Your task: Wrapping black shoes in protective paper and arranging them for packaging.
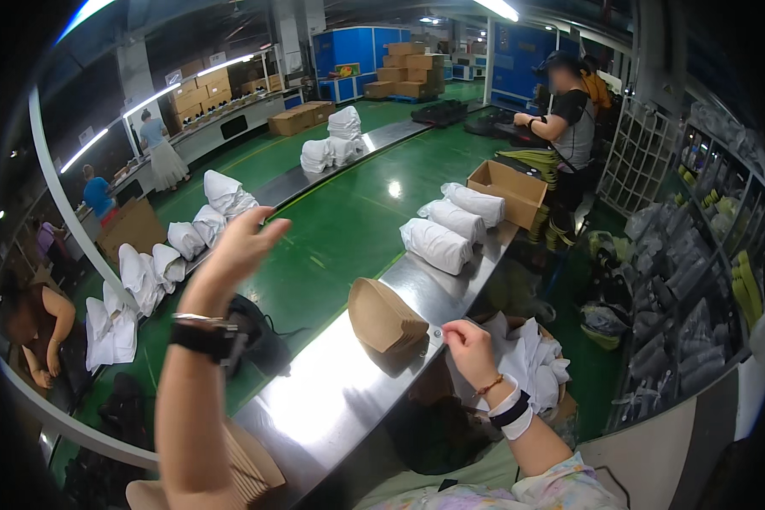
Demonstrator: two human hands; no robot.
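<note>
My left hand [248, 246] is raised over the left side, fingers stretched out and nothing in them. A dark band circles that wrist. My right hand [469, 350] is closed, fingertips curled to the thumb, just beside the metal table's near edge; whatever it may hold is hidden. Next to it, a stack of brown curved cardboard pieces [384, 313] stands on the shiny metal table [306, 408]. More brown cardboard pieces [253, 467] lie partly behind my left forearm. Farther along the table are three white wrapped bundles [440, 245].
An open carton [508, 192] sits past the bundles. White crumpled paper [531, 361] fills a box below my right hand. White bundles [208, 225] line another bench at left. Racks [697, 297] of grey packages stand at right. A co-worker [569, 119] stands beyond; another person [47, 327] bends at far left.
</note>
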